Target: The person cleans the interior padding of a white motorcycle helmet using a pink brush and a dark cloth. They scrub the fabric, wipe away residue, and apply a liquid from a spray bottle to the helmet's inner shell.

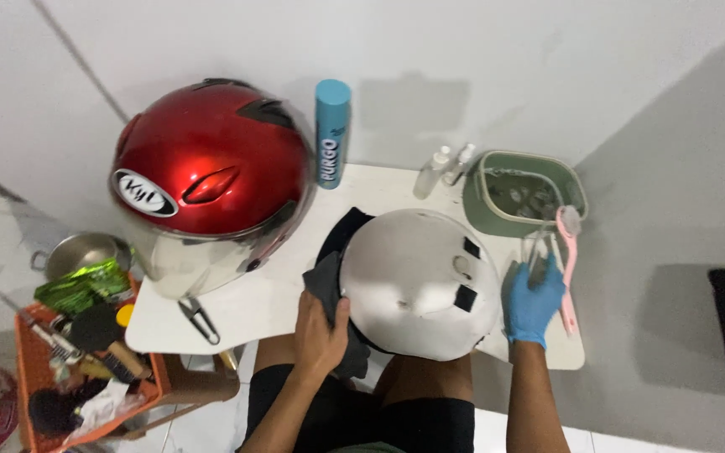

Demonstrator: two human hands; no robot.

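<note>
A white foam helmet liner with black patches sits dome-up on the small white table, over my lap. My left hand, bare, grips a dark grey cloth pressed against the liner's left side. My right hand, in a blue glove, rests at the liner's right side and holds a small clear brush or tool near a pink long-handled brush.
A glossy red helmet with a visor fills the table's left. A blue spray can, two small clear bottles, a green tub of water and small snips stand around. An orange tray of brushes sits at lower left.
</note>
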